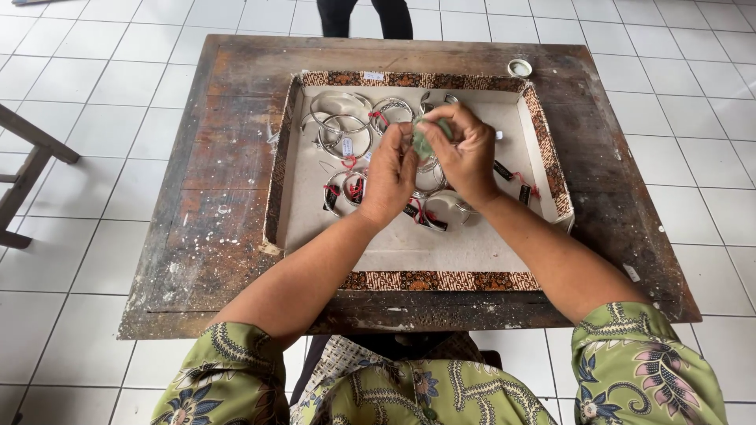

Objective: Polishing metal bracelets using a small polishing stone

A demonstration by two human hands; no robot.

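Observation:
My left hand (388,175) and my right hand (465,153) meet above a shallow cardboard tray (409,250) with a brown patterned rim. Between the fingers of both hands sits a small pale green cloth (424,144); whatever it wraps is hidden by my fingers. Under and around the hands lie several silver bangles (343,126) with red strings and small black tags. One wide silver cuff (446,206) rests just below my right wrist.
The tray stands on a worn, paint-flecked wooden table (220,205) over white floor tiles. A small round white lid (519,68) lies at the table's far right. Another person's dark legs (364,16) stand beyond the far edge. A wooden stool leg (31,149) shows at left.

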